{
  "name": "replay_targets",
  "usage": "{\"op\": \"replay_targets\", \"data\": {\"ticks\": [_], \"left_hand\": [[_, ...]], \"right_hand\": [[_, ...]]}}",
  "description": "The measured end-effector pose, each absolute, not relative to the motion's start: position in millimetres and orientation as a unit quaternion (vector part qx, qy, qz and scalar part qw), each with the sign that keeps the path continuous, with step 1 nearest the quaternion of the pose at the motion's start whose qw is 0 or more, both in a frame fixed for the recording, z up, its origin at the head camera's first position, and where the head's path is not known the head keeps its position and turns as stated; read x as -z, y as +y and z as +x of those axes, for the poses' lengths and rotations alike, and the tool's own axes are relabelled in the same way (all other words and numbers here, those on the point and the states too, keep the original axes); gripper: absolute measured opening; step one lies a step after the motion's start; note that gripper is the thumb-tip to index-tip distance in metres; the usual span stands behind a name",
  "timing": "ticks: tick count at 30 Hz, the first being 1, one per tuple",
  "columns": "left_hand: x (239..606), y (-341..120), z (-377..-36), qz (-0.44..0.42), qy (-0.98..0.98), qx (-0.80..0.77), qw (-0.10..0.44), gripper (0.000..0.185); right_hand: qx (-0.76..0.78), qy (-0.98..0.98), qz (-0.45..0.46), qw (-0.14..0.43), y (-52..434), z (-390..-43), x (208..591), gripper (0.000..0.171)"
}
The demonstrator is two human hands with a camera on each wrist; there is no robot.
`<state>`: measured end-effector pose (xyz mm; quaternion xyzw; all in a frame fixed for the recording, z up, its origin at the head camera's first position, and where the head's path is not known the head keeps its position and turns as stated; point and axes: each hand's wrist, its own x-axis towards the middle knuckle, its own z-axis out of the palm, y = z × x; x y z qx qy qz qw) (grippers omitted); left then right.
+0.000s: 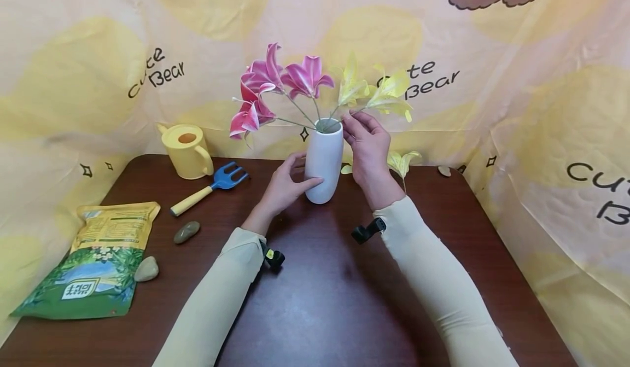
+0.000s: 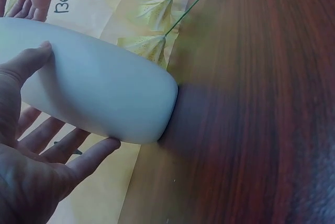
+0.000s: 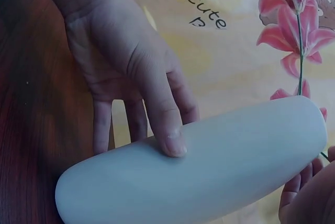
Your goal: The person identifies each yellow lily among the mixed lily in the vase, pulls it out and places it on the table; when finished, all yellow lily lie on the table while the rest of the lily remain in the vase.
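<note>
Head view: white vase (image 1: 323, 161) stands upright mid-tabletop (image 1: 320, 301), roughly 12 o'clock from the person. Left hand (image 1: 285, 184) sits at the vase's 9 o'clock, thumb and fingers lightly curled against the lower body. Reads as a steadying grip so the vase doesn't tip, not a lift; base is flat on the wood.

Right hand (image 1: 366, 145) is at the rim's 3 o'clock, fingertips pinching the stems of the yellow lilies (image 1: 381, 91) just where they enter the mouth. Probably holding low on the stem to control the angle of the blooms. Pink lilies (image 1: 275, 85) are already in the vase, fanning toward 10 o'clock.

Left wrist view: thumb on top of the vase, fingers spread underneath, contact light. Two more yellow lily stems (image 2: 152, 28) lie on the tabletop just behind the vase, near the backdrop.

Right wrist view: confirms the left thumb pressed on the vase wall; the right hand's own fingers are mostly out of frame.

Rest, all at 9 to 10 o'clock, well apart from the vase: yellow watering can (image 1: 187, 149), blue hand fork with a yellow handle (image 1: 211, 187), two pebbles (image 1: 187, 231), a green soil bag (image 1: 91, 263) near the left edge.
</note>
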<state>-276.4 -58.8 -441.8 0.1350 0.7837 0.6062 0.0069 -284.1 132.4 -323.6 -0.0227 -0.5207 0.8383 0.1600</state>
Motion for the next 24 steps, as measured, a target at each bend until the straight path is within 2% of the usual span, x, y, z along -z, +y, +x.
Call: {"op": "replay_targets", "data": {"ticks": [3, 8, 12, 17, 24], "left_hand": [[441.7, -57.4, -276.3, 0.136, 0.783, -0.608, 0.006, 0.08], [441.3, -56.2, -276.0, 0.139, 0.779, -0.612, 0.005, 0.081], [440.6, -57.0, -275.4, 0.138, 0.779, -0.611, 0.006, 0.081], [440.0, -58.9, -275.0, 0.14, 0.781, -0.608, 0.005, 0.08], [439.2, -59.1, -274.3, 0.145, 0.781, -0.608, 0.003, 0.08]], "right_hand": [[-0.835, -0.524, -0.026, 0.165, 131.1, -284.4, 322.7, 0.009], [-0.832, -0.525, -0.025, 0.177, 131.7, -284.9, 322.0, 0.009], [-0.827, -0.528, -0.017, 0.192, 133.4, -283.6, 319.0, 0.016], [-0.816, -0.535, -0.01, 0.218, 139.4, -281.3, 309.6, 0.01], [-0.801, -0.539, 0.014, 0.259, 162.2, -277.2, 285.8, 0.01]]}}
